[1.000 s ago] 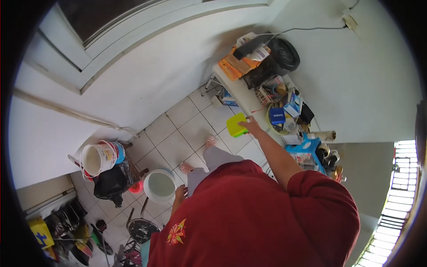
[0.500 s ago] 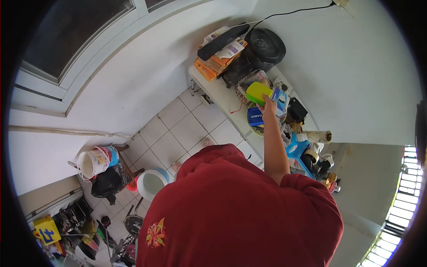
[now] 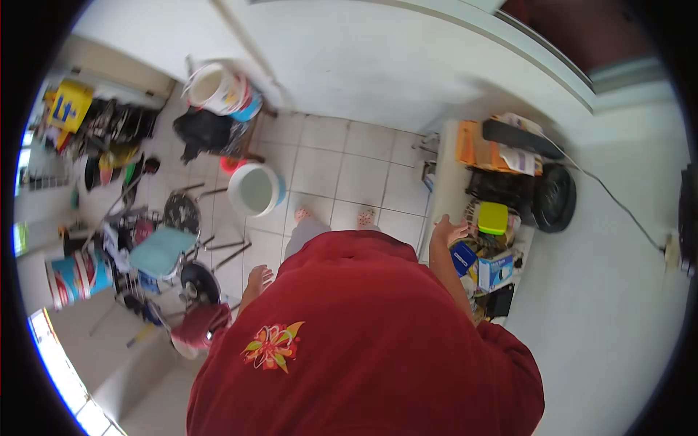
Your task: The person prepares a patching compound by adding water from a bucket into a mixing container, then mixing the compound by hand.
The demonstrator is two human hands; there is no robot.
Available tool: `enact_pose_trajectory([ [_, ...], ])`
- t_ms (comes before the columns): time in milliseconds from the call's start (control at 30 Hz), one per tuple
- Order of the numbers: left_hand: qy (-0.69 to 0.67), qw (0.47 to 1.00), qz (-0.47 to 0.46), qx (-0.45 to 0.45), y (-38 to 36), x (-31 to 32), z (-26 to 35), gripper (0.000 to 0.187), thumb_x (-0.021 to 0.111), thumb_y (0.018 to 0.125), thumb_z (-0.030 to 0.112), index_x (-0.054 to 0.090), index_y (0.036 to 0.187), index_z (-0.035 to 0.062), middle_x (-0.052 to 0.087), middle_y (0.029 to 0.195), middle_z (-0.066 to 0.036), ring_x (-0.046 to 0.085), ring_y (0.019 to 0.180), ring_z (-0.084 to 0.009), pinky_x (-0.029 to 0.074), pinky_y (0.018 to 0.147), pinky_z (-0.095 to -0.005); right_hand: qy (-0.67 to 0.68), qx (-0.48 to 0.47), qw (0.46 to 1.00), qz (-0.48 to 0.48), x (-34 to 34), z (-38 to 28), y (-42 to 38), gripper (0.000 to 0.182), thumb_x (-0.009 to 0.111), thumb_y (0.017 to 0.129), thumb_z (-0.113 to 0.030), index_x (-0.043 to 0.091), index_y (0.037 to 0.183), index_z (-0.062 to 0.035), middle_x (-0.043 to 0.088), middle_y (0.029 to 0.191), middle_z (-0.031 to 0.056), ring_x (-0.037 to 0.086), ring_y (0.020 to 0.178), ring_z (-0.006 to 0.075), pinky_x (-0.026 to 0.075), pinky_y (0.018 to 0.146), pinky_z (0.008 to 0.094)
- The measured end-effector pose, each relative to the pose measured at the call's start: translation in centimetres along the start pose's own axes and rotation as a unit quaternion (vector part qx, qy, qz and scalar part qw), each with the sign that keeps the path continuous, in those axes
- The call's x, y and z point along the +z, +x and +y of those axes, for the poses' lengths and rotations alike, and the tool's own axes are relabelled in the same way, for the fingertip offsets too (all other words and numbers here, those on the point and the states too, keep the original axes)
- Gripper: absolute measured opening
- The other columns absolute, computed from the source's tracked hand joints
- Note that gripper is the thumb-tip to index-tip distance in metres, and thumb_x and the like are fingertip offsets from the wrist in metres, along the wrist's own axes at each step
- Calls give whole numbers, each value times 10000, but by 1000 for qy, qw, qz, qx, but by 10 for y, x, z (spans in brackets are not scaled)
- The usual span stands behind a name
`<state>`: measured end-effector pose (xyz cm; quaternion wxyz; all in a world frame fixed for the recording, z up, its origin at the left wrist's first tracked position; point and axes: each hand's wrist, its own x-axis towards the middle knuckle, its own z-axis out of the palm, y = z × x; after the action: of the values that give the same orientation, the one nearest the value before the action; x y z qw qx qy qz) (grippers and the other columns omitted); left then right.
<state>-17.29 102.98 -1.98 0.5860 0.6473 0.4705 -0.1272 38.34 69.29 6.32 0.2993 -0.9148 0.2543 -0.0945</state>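
Note:
My right hand (image 3: 451, 230) is held at the edge of a cluttered white table (image 3: 448, 156), fingers apart and nothing in them. Just beyond it a yellow-green plastic box (image 3: 493, 217) rests on top of the pile. A blue Casio box (image 3: 462, 258) and a blue-and-white box (image 3: 496, 272) lie near that hand. On the other side, my left hand (image 3: 259, 277) hangs low beside my red shirt, open and holding nothing. A white bucket (image 3: 256, 190) stands on the floor ahead of it.
Orange envelopes (image 3: 469, 142) and a round black object (image 3: 555, 198) occupy the table's far end. To the left are a stool with a blue-green seat (image 3: 163, 251), stacked paint buckets (image 3: 214, 86) and a black bag (image 3: 203, 132). A cable (image 3: 611, 189) runs along the wall.
My right hand has let go of the yellow-green box and drawn back to the table edge. The view has swung left, and my left hand has come into sight.

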Motion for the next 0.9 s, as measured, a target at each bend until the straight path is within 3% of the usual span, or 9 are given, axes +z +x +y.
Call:
enact_pose_trajectory([
  [100, -185, 952, 104, -221, -47, 16, -40, 372, 547, 809, 250, 493, 1150, 110, 570, 1099, -118, 553, 1014, -276, 425, 864, -476, 25, -159, 972, -172, 30, -9, -59, 530, 649, 690, -160, 430, 1145, 5, 402, 1162, 234, 401, 1077, 388, 415, 873, 447],
  [200, -367, 831, 150, -389, -50, 33, -49, 373, 550, 813, 248, 487, 1152, 104, 579, 1094, -106, 554, 1001, -269, 427, 853, -479, 32, -426, 781, -455, 79, 11, -74, 539, 660, 701, -179, 477, 1177, -5, 527, 1021, 181, 509, 964, 342, 444, 819, 419],
  [267, -395, 816, 160, -391, -50, 52, -40, 377, 556, 808, 256, 505, 1142, 87, 592, 1080, -100, 569, 990, -259, 441, 845, -477, -57, -424, 628, -650, 108, 24, -71, 501, 656, 723, -212, 509, 1157, -8, 572, 952, 153, 552, 890, 324, 459, 790, 408],
  [333, -403, 814, 159, -387, -45, 68, -29, 374, 556, 808, 261, 528, 1131, 75, 608, 1059, -95, 589, 967, -247, 460, 825, -473, -213, -349, 567, -715, 112, 19, -70, 493, 648, 733, -218, 510, 1158, -10, 577, 952, 149, 558, 878, 313, 463, 778, 400],
  [600, -40, 982, 69, -171, -12, 66, -29, 316, 506, 849, 238, 568, 1130, 109, 642, 1015, -100, 634, 858, -228, 504, 742, -457, -398, -247, 556, -687, 155, -51, -82, 462, 617, 770, -244, 517, 1159, -16, 597, 951, 132, 583, 830, 268, 478, 730, 370],
  [700, -130, 966, 115, -193, -25, 40, -63, 302, 487, 864, 229, 583, 1130, 122, 655, 998, -102, 650, 817, -221, 520, 711, -451, -410, -259, 549, -681, 185, -90, -107, 451, 605, 784, -254, 519, 1160, -19, 605, 951, 126, 593, 812, 251, 484, 712, 359],
  [733, -395, 835, 210, -321, -30, 26, -50, 300, 472, 888, 221, 552, 1161, 128, 643, 1014, -93, 633, 842, -213, 499, 708, -440, -407, -270, 544, -682, 193, -105, -118, 448, 601, 789, -257, 520, 1160, -20, 608, 951, 124, 596, 806, 246, 485, 706, 355],
  [767, -499, 753, 262, -340, -39, 9, -38, 284, 497, 884, 237, 527, 1147, 134, 631, 989, -74, 611, 847, -208, 466, 724, -423, -397, -284, 538, -687, 207, -120, -133, 445, 597, 794, -260, 521, 1160, -20, 610, 950, 122, 599, 800, 240, 487, 700, 351],
  [900, -623, 616, 401, -267, -59, -14, -16, 295, 564, 830, 267, 521, 1084, 123, 613, 920, -63, 596, 835, -202, 446, 743, -415, -282, -207, 552, -756, 237, -193, -235, 409, 567, 811, -242, 531, 1162, -36, 624, 949, 106, 617, 786, 219, 491, 672, 326],
])
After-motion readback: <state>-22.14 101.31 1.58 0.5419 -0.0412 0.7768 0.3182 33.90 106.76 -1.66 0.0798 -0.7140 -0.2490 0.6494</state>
